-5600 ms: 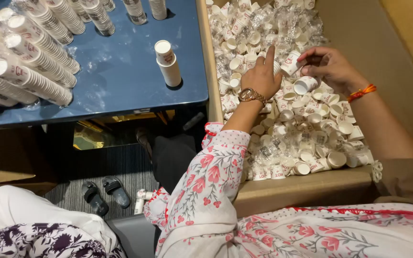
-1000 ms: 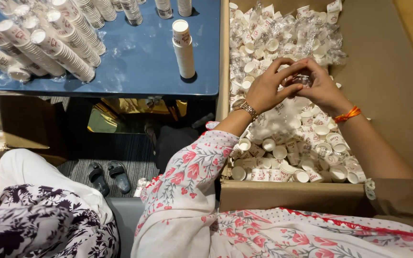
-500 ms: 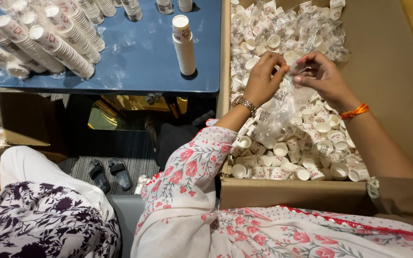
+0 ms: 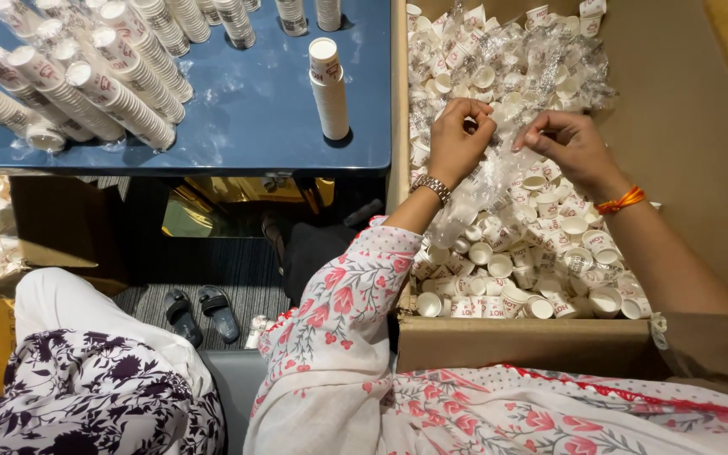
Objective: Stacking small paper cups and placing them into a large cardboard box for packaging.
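Hands now pulling a clear wrapper open over the cup box

Your left hand and your right hand are both pinched on a clear plastic wrapper. They hold it above the cardboard box, in its upper middle part. One second ago the two hands were pressed together around something small; now they stand apart, and the wrapper is stretched between them and hangs down toward 7 o'clock. Half a second ago this film was already hanging, so the change is mainly that the hands have separated more. I judge that the plastic sleeve is being opened or stripped off, but I cannot tell if any cup is inside it.

Below the hands the box is full of loose small paper cups. At 10 o'clock from your left hand, one upright stack of cups stands on the blue table. More long stacks lie at the far 9 o'clock side. Another person's patterned clothing shows at 8 o'clock.
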